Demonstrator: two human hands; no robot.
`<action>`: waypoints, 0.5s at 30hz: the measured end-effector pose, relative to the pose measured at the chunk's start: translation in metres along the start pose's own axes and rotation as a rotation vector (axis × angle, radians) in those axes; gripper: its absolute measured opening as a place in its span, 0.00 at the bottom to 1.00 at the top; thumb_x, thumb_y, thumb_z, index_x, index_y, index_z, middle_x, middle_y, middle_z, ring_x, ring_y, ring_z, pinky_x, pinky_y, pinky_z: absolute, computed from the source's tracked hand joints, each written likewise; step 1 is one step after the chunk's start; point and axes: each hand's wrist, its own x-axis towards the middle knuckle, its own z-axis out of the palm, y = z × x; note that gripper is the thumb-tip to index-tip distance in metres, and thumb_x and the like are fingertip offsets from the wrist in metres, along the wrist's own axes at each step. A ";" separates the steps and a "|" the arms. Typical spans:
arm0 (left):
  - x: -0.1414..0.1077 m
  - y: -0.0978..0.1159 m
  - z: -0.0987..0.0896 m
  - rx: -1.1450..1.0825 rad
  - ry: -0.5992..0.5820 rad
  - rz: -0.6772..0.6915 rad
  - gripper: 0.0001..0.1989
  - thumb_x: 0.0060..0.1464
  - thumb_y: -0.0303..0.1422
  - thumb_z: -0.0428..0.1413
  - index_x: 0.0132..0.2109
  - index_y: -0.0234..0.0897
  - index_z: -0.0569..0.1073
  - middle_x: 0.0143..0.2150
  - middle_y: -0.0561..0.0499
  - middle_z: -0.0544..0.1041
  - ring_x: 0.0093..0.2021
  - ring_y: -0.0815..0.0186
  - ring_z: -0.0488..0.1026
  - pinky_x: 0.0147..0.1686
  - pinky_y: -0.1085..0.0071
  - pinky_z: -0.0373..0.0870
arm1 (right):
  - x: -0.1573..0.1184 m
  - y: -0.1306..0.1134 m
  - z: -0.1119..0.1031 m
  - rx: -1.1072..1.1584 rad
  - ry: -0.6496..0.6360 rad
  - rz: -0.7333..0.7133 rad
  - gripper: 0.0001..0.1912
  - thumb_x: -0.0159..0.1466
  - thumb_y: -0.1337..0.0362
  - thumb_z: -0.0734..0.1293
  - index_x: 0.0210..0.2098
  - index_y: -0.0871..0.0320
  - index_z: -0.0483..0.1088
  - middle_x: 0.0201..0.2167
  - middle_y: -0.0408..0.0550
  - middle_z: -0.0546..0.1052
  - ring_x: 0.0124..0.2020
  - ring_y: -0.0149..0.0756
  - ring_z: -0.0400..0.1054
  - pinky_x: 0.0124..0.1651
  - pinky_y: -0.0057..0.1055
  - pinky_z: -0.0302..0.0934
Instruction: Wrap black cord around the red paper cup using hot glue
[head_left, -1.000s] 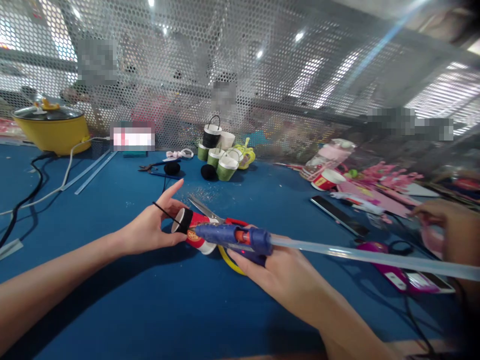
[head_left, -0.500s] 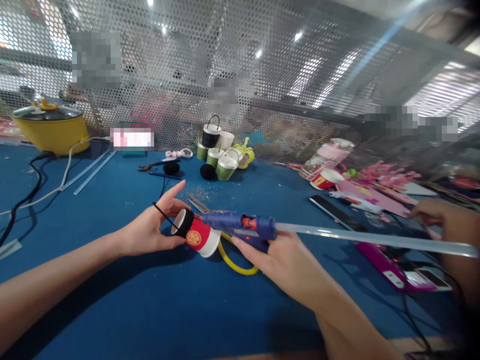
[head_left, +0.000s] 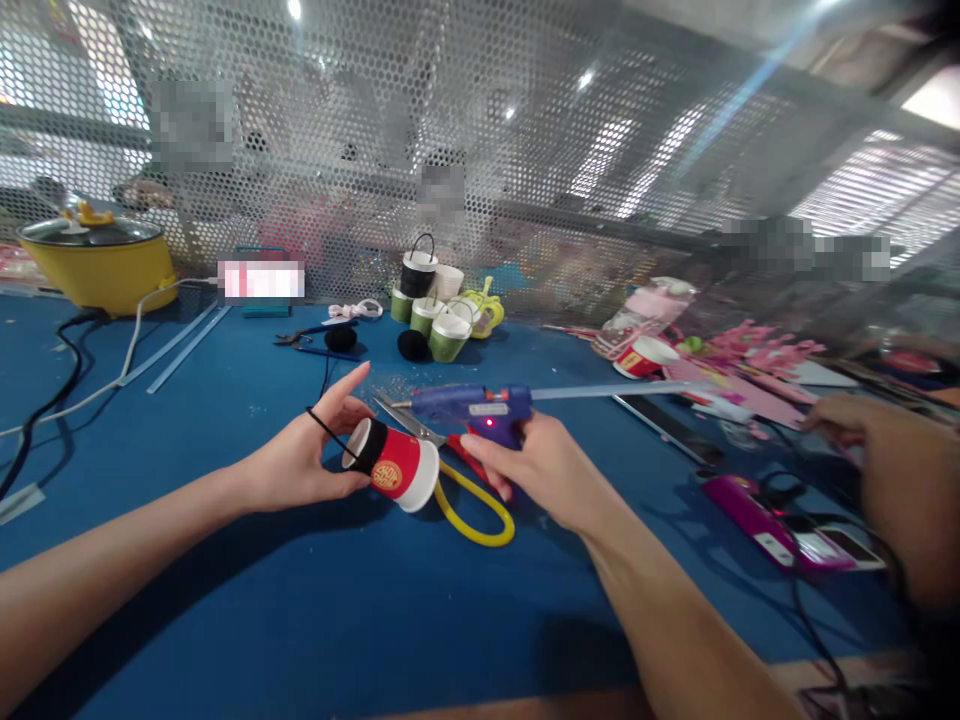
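- Left hand (head_left: 307, 450): thumb and curled fingers clamped on the cup's banded end, index finger pointing up and away.
- Black strand: it crosses this hand and meets the cup's open end.
- Paper cup (head_left: 401, 470): tipped on its side between the hands, over the blue table (head_left: 450, 620); whether it touches the surface cannot be told. Its open end, at left, shows white inside. A black band (head_left: 369, 447) wraps it there; beyond is a red middle with a round gold emblem, then a white right end.
- Scissors (head_left: 431, 434): open-bladed, behind and beside the cup, one loop yellow, the other red.
- Blue glue gun (head_left: 457, 403): half a second ago its nozzle was right by the band; now it is clear of the cup, above the scissor blades, uncovering more of them.
- Right hand (head_left: 544, 465): fingers wrapped around the gun's handle, farther back than before. The cup has hardly moved.
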 end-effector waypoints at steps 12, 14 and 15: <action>0.001 0.008 0.003 0.054 0.017 -0.066 0.49 0.44 0.27 0.59 0.66 0.47 0.39 0.44 0.49 0.68 0.44 0.61 0.69 0.49 0.56 0.65 | 0.070 0.054 0.005 -0.423 0.202 0.109 0.19 0.60 0.54 0.61 0.19 0.58 0.65 0.19 0.51 0.74 0.23 0.37 0.70 0.26 0.31 0.61; 0.001 0.009 0.003 0.069 0.014 -0.070 0.49 0.43 0.27 0.59 0.66 0.47 0.39 0.43 0.49 0.68 0.43 0.62 0.69 0.48 0.57 0.65 | 0.073 0.054 0.006 -0.492 0.236 0.108 0.18 0.59 0.55 0.63 0.18 0.58 0.66 0.20 0.52 0.73 0.27 0.42 0.70 0.28 0.33 0.61; 0.001 0.009 0.004 0.071 0.010 -0.075 0.49 0.43 0.27 0.59 0.66 0.47 0.39 0.43 0.49 0.68 0.43 0.62 0.69 0.48 0.57 0.65 | 0.072 0.051 0.006 -0.523 0.262 0.101 0.16 0.59 0.56 0.64 0.18 0.58 0.67 0.21 0.53 0.74 0.30 0.44 0.70 0.30 0.35 0.61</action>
